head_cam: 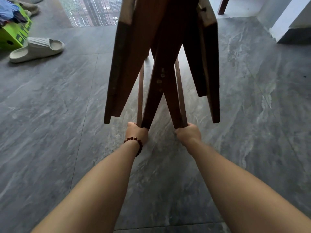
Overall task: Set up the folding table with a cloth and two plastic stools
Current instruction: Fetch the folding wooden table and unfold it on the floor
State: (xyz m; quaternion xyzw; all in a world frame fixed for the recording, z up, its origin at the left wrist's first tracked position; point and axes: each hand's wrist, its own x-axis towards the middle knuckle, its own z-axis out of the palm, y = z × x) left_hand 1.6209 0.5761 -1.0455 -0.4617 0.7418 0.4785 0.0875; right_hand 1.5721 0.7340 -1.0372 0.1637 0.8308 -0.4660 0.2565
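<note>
The left hand (137,132) and the right hand (189,132) each wrap tight around a leg of the wooden folding table (161,61). The table hangs folded above the gray floor (50,115), probably so its legs can be pulled apart.

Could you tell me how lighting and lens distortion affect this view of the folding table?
Head view: backlight from the window leaves the folding table dark, its wood detail murky; the wide-angle lens stretches both forearms toward the bottom edge; the left hand and right hand are sharp.
</note>
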